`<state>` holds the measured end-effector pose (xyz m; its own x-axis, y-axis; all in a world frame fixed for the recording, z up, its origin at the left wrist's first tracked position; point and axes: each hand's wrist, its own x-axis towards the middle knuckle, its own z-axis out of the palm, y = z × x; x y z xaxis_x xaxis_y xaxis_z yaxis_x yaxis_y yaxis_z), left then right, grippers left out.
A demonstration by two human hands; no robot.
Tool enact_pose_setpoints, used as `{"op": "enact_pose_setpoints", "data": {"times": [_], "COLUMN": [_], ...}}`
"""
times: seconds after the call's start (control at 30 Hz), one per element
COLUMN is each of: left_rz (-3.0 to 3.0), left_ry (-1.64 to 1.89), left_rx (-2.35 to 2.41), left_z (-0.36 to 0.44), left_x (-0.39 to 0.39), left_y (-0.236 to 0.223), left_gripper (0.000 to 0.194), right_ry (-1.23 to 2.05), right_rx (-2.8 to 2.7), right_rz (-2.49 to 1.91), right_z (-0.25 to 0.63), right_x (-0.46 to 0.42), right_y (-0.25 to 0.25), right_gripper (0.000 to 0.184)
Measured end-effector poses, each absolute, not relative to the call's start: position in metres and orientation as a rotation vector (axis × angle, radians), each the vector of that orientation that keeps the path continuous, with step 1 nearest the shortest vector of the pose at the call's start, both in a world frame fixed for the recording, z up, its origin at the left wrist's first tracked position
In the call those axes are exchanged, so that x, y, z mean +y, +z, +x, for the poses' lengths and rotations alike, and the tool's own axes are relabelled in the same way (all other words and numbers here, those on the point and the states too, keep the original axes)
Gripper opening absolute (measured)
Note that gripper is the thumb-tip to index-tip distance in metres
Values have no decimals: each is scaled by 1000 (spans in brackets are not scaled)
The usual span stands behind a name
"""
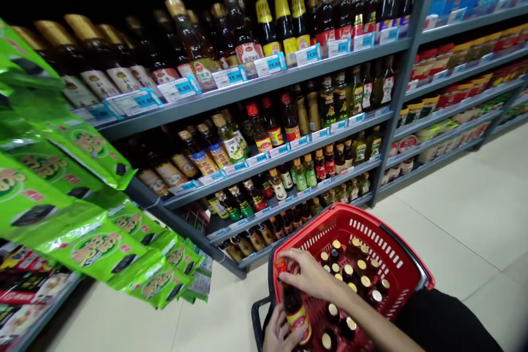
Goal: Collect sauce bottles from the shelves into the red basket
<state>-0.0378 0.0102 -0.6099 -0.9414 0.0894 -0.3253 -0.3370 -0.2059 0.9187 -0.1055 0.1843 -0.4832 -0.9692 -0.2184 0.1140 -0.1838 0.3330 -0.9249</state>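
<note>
My right hand (307,274) reaches in from the lower right, its fingers pinching the red cap of a dark glass sauce bottle (294,308) with a yellow and red label. My left hand (277,333) cups the lower part of that bottle at the bottom edge of the view. The bottle tilts just over the near side of a red plastic shopping basket (363,225). Inside the basket stand several capped bottles (350,286), seen from above, and their labels are hidden.
Black shelves of bottled sauces and oils with blue price tags (247,77) fill the far side. Green hanging snack packets (94,247) crowd the left. Packaged goods line shelves at the right, and a pale tiled floor (454,220) runs beside the basket.
</note>
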Motion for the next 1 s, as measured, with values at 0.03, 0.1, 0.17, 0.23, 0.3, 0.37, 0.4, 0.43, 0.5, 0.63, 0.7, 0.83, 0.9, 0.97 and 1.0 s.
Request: {"op": "enact_pose_setpoints", "data": {"times": [0.03,0.1,0.17,0.23,0.3,0.37,0.4,0.43,0.5,0.63,0.7,0.83,0.9,0.97,1.0], "left_rz": [-270,-233,-204,-145,-17,212,284,343,451,587,608,631,649,663,672], "left_ry": [2216,2228,2243,2229,2205,2169,2178,2177,2173,2173,2166,2125,2086,2011,1967], "left_rx": [1798,1803,1775,1751,1753,1755,1752,1748,1732,1723,1729,1779,1844,1931,1981], "left_z": [-40,-47,-59,-75,-95,-118,-129,-139,-155,-168,-170,-168,-165,-162,-160], "left_x": [10,10,11,16,24,34,41,47,59,73,76,79,79,79,78], "left_y": [-604,-589,-570,-544,-514,-486,-475,-465,-452,-442,-440,-438,-435,-429,-425], "left_gripper": [78,75,75,76,73,64,62,60,59,58,58,58,58,57,57], "right_ry": [-1806,-1927,-2054,-2191,-2316,-2406,-2442,-2475,-2535,-2595,-2605,-2607,-2617,-2622,-2598], "right_rx": [2507,2417,2297,2197,2154,2152,2145,2131,2101,2104,2146,2212,2192,2206,2243], "right_rz": [-363,-317,-297,-288,-281,-252,-234,-218,-199,-236,-237,-212,-232,-252,-265], "right_z": [-106,-108,-111,-114,-116,-119,-120,-121,-122,-120,-119,-120,-121,-122,-123], "right_x": [186,190,194,200,207,215,220,224,232,244,249,257,260,262,263], "right_y": [-482,-480,-476,-470,-463,-456,-453,-450,-446,-438,-435,-435,-434,-427,-420], "right_gripper": [48,51,53,54,55,55,55,55,57,58,53,45,47,52,52]}}
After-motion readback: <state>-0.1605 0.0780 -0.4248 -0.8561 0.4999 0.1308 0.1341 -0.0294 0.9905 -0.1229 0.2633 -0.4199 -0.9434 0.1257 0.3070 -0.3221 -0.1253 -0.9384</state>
